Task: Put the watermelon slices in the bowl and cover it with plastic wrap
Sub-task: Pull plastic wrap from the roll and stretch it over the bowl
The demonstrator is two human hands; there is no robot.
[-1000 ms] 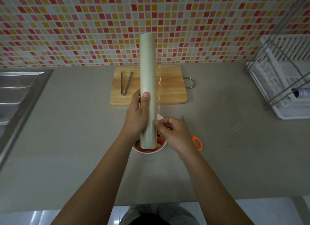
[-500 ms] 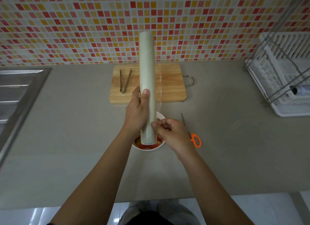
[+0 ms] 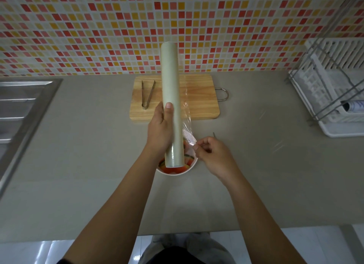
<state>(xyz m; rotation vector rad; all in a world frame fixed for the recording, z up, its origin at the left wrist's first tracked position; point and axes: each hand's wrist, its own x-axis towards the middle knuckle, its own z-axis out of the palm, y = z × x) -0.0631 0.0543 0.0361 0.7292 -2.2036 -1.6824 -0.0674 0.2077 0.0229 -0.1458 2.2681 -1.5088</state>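
Drawing wrap off the roll, above the filled bowl.

Left hand clamped round the roll, thumb on top, holding it lengthways over the bowl; right hand pinching one narrow corner of wrap between thumb and fingertips. Slices already in the bowl, under the roll's near end. Risk of tearing the film, or roping it into a clinging strand, by pulling on that one corner only; risk of knocking the bowl by dipping the roll's end. Open counter to the right for stretching the sheet, as far as the rack; board with tongs just behind, sink well off left, front edge well clear of the bowl.
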